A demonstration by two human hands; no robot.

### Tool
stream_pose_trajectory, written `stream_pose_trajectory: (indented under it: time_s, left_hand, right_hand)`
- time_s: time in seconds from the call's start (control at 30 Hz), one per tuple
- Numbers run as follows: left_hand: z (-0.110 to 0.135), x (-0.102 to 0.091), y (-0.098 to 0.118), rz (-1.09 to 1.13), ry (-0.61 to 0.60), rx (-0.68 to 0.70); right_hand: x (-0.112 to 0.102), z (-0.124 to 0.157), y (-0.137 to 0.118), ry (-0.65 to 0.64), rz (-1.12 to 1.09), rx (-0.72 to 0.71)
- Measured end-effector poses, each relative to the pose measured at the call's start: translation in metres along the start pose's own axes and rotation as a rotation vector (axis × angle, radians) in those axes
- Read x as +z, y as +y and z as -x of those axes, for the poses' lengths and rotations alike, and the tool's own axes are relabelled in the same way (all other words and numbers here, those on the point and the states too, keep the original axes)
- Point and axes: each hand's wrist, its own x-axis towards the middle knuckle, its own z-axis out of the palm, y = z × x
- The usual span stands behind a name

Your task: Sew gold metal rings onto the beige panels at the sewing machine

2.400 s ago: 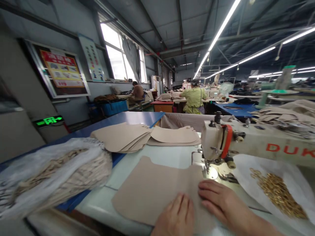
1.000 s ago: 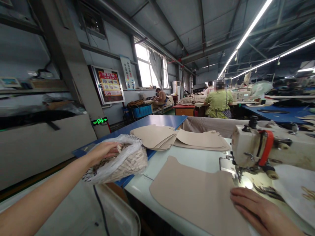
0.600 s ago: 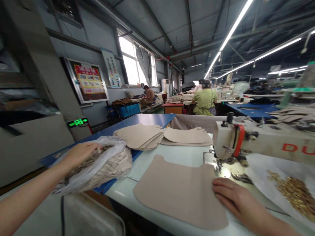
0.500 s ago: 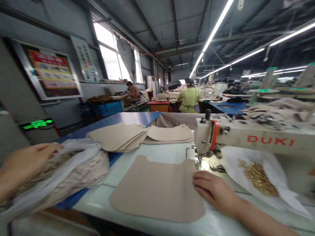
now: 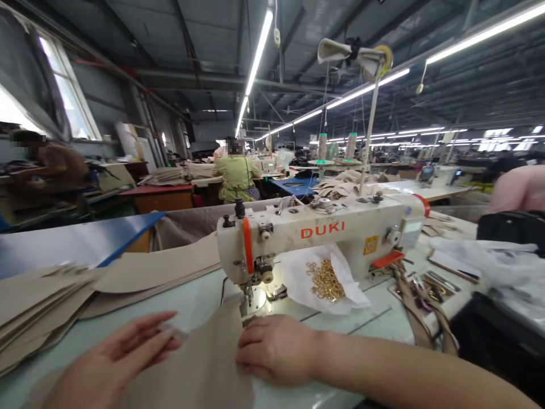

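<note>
A beige fabric panel (image 5: pixel 200 358) lies on the pale sewing table, its upper corner close to the needle area of the white sewing machine (image 5: pixel 281 233). My right hand (image 5: pixel 279 349) presses on the panel's right edge just below the presser foot (image 5: pixel 248 295), fingers curled together. Over the left side of the panel, my left hand (image 5: pixel 128 352) pinches a small pale piece (image 5: pixel 172 331) between thumb and fingers; blur hides its exact kind. Part of the panel runs out of view at the bottom.
Stacks of beige panels (image 5: pixel 38 307) lie at left. Gold-coloured metal rings (image 5: pixel 327 281) sit on white sheeting (image 5: pixel 293 272) under the machine arm. Right of it are a tray of tools (image 5: pixel 434 289) and fabric strips (image 5: pixel 409 307). Other people work beyond.
The view has swung right. My left hand has come from the plastic bag of pieces to above the panel, with a small piece pinched in it. My right hand remains at the panel's edge.
</note>
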Motion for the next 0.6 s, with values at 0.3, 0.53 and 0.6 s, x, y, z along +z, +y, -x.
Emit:
stream_pose_trajectory:
  time_s: [0.3, 0.53, 0.6]
  left_hand:
    - [-0.015, 0.074, 0.018, 0.058, -0.266, -0.053]
    - [-0.013, 0.076, 0.014, 0.158, -0.315, -0.084]
    - [-0.014, 0.076, 0.013, 0.194, -0.299, -0.095]
  right_hand:
    - [-0.062, 0.074, 0.042, 0.047, 0.06, 0.63]
    - [-0.045, 0.057, 0.107, -0.203, 0.202, 0.943]
    - [-0.039, 0.049, 0.114, -0.274, 0.213, 0.955]
